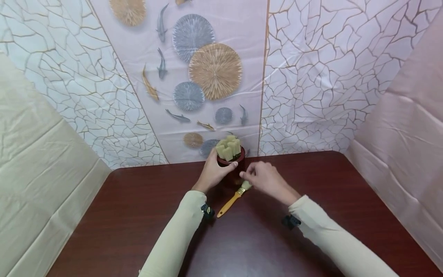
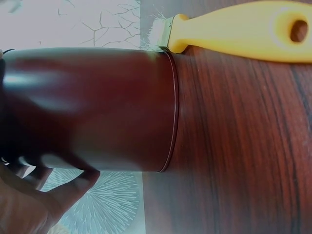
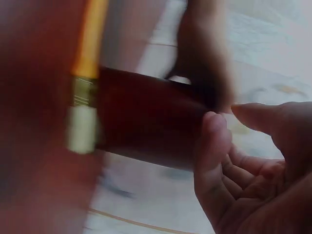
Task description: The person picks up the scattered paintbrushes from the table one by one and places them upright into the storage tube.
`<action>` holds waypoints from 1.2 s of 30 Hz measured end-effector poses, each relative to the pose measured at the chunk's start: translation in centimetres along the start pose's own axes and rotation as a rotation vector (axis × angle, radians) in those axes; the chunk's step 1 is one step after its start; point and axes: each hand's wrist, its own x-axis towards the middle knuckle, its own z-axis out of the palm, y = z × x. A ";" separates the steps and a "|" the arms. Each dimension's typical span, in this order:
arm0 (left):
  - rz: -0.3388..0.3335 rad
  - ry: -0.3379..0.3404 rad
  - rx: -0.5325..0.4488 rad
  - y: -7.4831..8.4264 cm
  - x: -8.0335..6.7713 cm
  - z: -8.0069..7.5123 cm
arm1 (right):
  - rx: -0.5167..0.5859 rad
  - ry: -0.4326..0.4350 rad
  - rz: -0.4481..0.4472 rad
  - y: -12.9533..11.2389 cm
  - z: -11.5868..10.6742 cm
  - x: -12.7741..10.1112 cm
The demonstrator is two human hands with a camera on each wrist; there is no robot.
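A dark red-brown cylindrical cup [image 1: 233, 177] stands at the table's back edge. Several pale, block-shaped tops [image 1: 227, 149], coloured much like brush bristles, stick up from it; what lies below is hidden. My left hand [image 1: 212, 171] grips the cup near its rim, thumb in front. Beside the cup's right side hovers my right hand [image 1: 266, 179], fingers loosely bent; the right wrist view shows a gap between thumb and index finger [image 3: 213, 131] and nothing held. A paintbrush [image 1: 229, 204] with a yellow handle lies on the table, bristles by the cup's base.
The dark wooden table [image 1: 242, 246] has a rounded back right corner. Behind it hangs a patterned cloth [image 1: 221, 69] with discs and fish, close to the cup. Plain pale cloth walls [image 1: 34, 173] flank both sides.
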 end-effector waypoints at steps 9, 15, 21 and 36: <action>-0.010 -0.013 0.009 -0.1 0.0 -0.1 | -0.018 -0.175 0.153 3.4 5.4 0.9; -0.005 -0.019 -0.007 -0.2 -0.2 0.2 | -0.078 -0.156 0.172 3.7 6.9 1.9; 0.000 -0.002 -0.007 -0.2 -0.1 0.2 | -0.111 -0.124 0.157 3.8 6.8 2.5; -0.013 0.011 -0.007 -0.1 0.0 0.1 | -0.081 -0.224 0.280 7.1 3.0 1.5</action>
